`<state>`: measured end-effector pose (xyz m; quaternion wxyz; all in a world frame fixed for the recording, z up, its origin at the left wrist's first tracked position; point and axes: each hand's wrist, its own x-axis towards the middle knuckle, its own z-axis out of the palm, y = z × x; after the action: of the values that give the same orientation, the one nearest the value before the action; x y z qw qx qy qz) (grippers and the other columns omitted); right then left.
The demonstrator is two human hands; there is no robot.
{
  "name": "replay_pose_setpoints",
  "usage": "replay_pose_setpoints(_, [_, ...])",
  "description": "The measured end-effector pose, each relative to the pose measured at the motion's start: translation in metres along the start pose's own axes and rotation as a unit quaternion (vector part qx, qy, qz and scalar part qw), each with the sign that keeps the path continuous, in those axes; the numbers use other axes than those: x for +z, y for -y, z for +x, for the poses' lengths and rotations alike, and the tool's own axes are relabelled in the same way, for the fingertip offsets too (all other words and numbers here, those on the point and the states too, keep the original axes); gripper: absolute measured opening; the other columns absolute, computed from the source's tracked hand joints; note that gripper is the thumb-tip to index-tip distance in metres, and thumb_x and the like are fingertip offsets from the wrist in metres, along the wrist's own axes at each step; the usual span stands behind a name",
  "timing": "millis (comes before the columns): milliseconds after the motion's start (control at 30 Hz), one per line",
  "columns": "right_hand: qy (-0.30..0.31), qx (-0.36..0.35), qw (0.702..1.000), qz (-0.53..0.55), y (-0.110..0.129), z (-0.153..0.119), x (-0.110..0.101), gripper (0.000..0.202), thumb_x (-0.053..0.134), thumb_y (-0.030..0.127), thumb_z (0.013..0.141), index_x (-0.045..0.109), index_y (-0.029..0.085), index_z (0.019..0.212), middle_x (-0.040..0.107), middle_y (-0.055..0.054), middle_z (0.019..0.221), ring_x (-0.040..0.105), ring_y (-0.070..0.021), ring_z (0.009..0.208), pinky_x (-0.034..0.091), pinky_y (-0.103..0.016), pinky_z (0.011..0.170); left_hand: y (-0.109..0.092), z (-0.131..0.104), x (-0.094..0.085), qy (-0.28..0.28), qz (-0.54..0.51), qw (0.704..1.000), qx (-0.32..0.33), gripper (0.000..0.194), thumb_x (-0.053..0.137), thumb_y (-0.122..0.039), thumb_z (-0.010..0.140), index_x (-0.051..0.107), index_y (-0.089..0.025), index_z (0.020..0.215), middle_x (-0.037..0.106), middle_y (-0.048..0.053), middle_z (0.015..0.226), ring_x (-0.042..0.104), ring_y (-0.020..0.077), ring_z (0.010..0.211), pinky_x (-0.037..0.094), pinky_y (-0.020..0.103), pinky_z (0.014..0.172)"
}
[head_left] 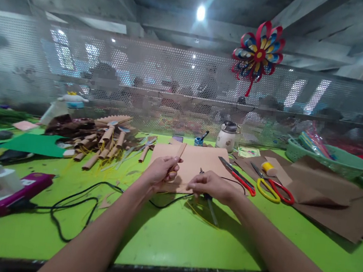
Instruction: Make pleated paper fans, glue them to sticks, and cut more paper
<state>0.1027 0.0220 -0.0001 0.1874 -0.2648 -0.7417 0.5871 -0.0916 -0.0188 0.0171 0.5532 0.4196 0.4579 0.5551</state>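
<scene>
My left hand [163, 171] is closed around a narrow tan paper piece [181, 150] that stands up from the fingers. It is over the large sheet of tan paper [209, 155] on the green table. To its right, my right hand [209, 185] hovers near the sheet's front edge with fingertips drawn together; what they pinch, if anything, is too small to make out. Beneath this hand lies a dark tool with a pale rod [212, 212], partly hidden. A thin yellow thread [196, 210] curves on the table below the right hand.
Rolled brown paper tubes [105, 146] with yellow threads lie left. A black cable [54, 208] runs from a purple power strip [15, 194]. A red-handled cutter [239, 177], scissors [274, 190], yellow spool [269, 168], brown paper [334, 196] and green basket [332, 158] sit right. A jug [228, 137] stands behind.
</scene>
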Motion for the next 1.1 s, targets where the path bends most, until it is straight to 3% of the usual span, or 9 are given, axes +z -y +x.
replay_pose_setpoints(100, [-0.02,-0.019,1.0,-0.006,0.007,-0.005,-0.009,0.042,0.069,0.05,0.075,0.07,0.009,0.08,0.047,0.006,0.047,0.036,-0.0054,0.042,0.027,-0.022,0.046,0.006,0.002,0.002,-0.017,0.026,0.999,0.018,0.018,0.065,-0.027,0.082,0.057,-0.011,0.083,0.048,-0.006,0.051,0.037,0.0024,0.035,0.02,0.014,0.036])
replay_pose_setpoints(200, [-0.049,-0.041,0.998,-0.024,0.012,-0.008,-0.012,0.039,0.068,0.049,0.075,0.068,0.01,0.077,0.04,0.008,0.046,0.03,-0.0055,0.043,0.023,-0.022,0.044,0.013,0.003,0.006,-0.023,0.047,0.998,0.033,0.021,0.07,-0.029,0.078,0.058,-0.011,0.078,0.049,-0.006,0.049,0.039,0.0027,0.036,0.022,0.015,0.038])
replay_pose_setpoints(333, [-0.118,-0.052,0.989,-0.077,0.006,-0.002,-0.01,0.034,0.063,0.044,0.08,0.07,0.011,0.08,0.053,0.003,0.055,0.043,-0.0087,0.05,0.034,-0.023,0.049,0.017,0.004,0.008,-0.02,0.058,0.998,0.034,0.023,0.07,-0.03,0.077,0.059,-0.011,0.077,0.049,-0.006,0.049,0.04,0.0033,0.036,0.024,0.015,0.038])
replay_pose_setpoints(433, [-0.111,-0.049,0.987,-0.104,-0.003,0.006,-0.002,0.024,0.069,0.035,0.074,0.073,0.013,0.081,0.066,-0.002,0.07,0.053,-0.0127,0.062,0.04,-0.025,0.058,0.014,0.004,0.006,-0.018,0.053,0.998,0.029,0.022,0.068,-0.031,0.079,0.059,-0.011,0.081,0.05,-0.006,0.05,0.04,0.0034,0.036,0.023,0.015,0.037])
replay_pose_setpoints(633, [-0.09,-0.035,0.988,-0.121,-0.017,0.013,0.023,0.012,0.079,0.019,0.058,0.073,0.015,0.066,0.061,0.002,0.058,0.048,-0.0107,0.056,0.034,-0.024,0.055,0.0,0.0,0.0,-0.008,0.021,0.999,0.043,0.023,0.068,-0.032,0.08,0.058,-0.011,0.086,0.05,-0.005,0.054,0.038,0.0023,0.036,0.022,0.015,0.036])
replay_pose_setpoints(700, [-0.093,-0.029,0.99,-0.097,-0.017,0.014,0.026,0.012,0.079,0.022,0.06,0.07,0.014,0.063,0.06,0.002,0.056,0.048,-0.0099,0.055,0.035,-0.024,0.054,-0.004,-0.001,-0.002,-0.011,0.013,0.999,0.052,0.023,0.068,-0.031,0.08,0.058,-0.011,0.085,0.051,-0.005,0.054,0.038,0.0023,0.037,0.023,0.014,0.036])
replay_pose_setpoints(900, [-0.059,-0.007,0.998,0.017,-0.005,0.006,0.009,0.039,0.069,0.052,0.072,0.062,0.014,0.074,0.07,-0.006,0.073,0.058,-0.011,0.055,0.04,-0.022,0.048,-0.004,0.001,-0.008,-0.022,0.022,0.998,0.048,0.021,0.068,-0.029,0.08,0.059,-0.011,0.086,0.051,-0.004,0.053,0.042,0.0033,0.037,0.026,0.014,0.037])
replay_pose_setpoints(1100, [-0.091,-0.012,0.995,0.031,0.005,-0.001,-0.005,0.036,0.065,0.05,0.077,0.064,0.013,0.078,0.056,0.005,0.048,0.033,-0.004,0.036,0.023,-0.019,0.039,0.005,0.005,-0.006,-0.013,0.058,0.998,0.023,0.02,0.065,-0.029,0.081,0.059,-0.011,0.086,0.052,-0.004,0.053,0.044,0.0042,0.038,0.027,0.013,0.037])
